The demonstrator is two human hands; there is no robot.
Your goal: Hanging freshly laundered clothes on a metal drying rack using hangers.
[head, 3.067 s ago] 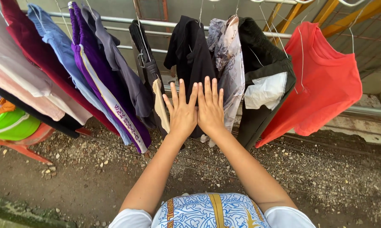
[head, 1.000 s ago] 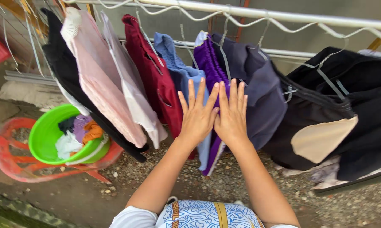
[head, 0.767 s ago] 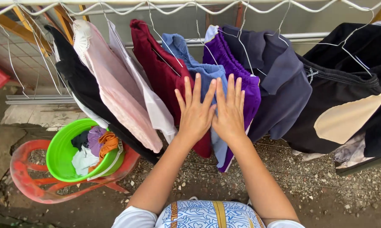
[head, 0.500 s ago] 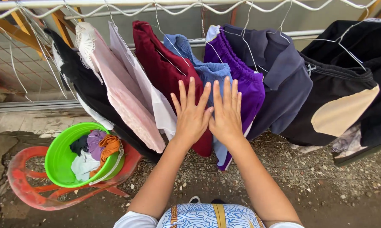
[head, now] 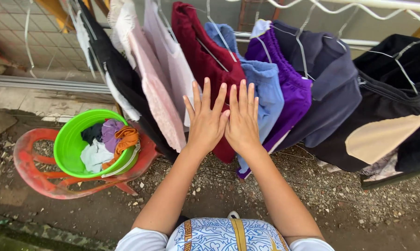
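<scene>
Maroon garment (head: 205, 51) partly hidden behind left hand (head: 205, 123) and right hand (head: 241, 122), fingers spread, perhaps touching it.

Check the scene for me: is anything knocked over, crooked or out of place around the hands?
One oddity: the red plastic chair lies tipped on its side on the gravel, with the green basin of crumpled clothes resting in it at a tilt. Both hands, left hand and right hand, are open and empty before the hanging clothes.
</scene>
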